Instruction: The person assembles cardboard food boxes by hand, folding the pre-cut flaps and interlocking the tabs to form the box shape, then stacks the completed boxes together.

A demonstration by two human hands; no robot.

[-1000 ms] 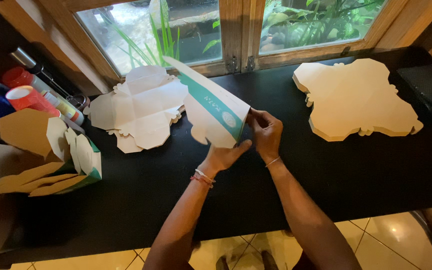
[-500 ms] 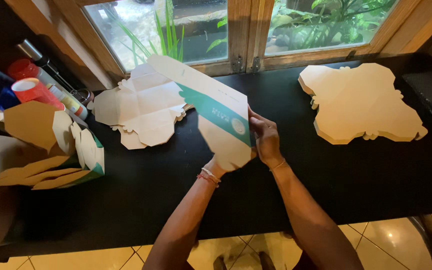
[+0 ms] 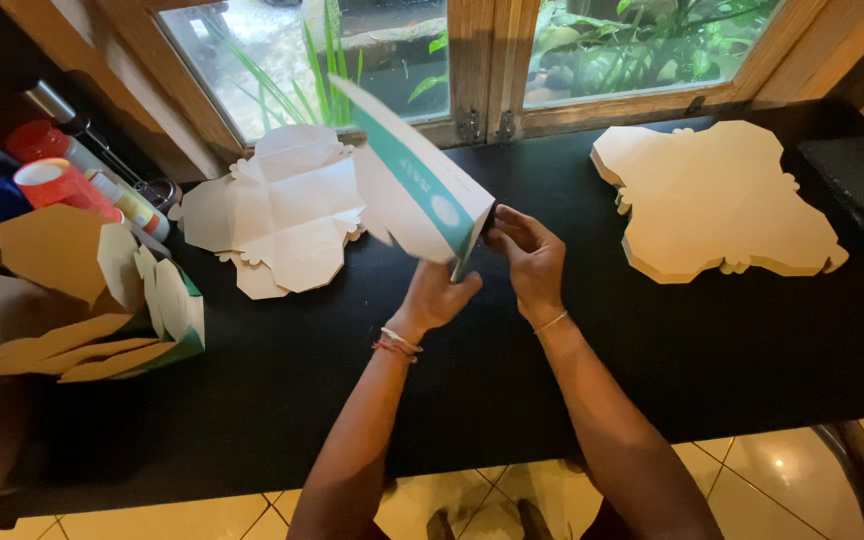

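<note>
Over the black tabletop point(image 3: 572, 380), mid-scene, both hands hold one box blank point(image 3: 414, 190), white with a teal band, tilted up off the surface. Left hand point(image 3: 439, 298) grips its lower edge from beneath; right hand point(image 3: 530, 258) pinches the corner, fingers closed on the card. Step looks like folding a panel; a next move would need a firm crease along the score line. Flat blank point(image 3: 287, 215) lies just left, tan stack point(image 3: 717, 200) well right, folded boxes point(image 3: 82, 300) and bottles point(image 3: 62, 180) far left. Nothing blocks the hands.

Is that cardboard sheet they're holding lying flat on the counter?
No, both hands, left and right, hold the sheet tilted up above the counter.
</note>
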